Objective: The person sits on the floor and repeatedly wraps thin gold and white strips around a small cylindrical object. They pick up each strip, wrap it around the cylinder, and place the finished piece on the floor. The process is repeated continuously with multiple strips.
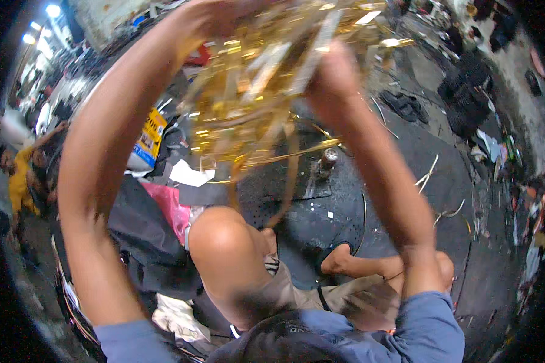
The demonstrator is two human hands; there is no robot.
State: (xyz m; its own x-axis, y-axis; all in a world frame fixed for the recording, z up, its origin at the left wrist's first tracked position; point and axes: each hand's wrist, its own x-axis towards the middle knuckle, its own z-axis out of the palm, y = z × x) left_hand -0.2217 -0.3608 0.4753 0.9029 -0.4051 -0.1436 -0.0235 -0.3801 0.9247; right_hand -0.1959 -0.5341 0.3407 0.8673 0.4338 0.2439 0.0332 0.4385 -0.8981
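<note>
Both forearms rise from the lower edge, blue sleeves pushed up, lifting a tangle of shiny gold strips (pixel 254 91) close in front of the camera. Left hand (pixel 215 18) is at the top of the bundle, mostly buried in the gold and blurred, so I cannot tell whether its fingers are curled or spread. Right hand (pixel 333 78) is closed around the right side of the bundle, fingers wrapped into the strips. Loose ends of gold hang down from the tangle toward the floor (pixel 406 145), which is dark and wet-looking.

Below the bundle the person's bare knee (pixel 224 242) sticks up, with a bare foot (pixel 339 257) resting on the floor just beside it. A pink bag (pixel 172 206) lies near the knee, on the left. Black sandals (pixel 406 104) sit well apart, toward the far right of the floor. Another person in yellow (pixel 18 181) crouches at the far left edge.
</note>
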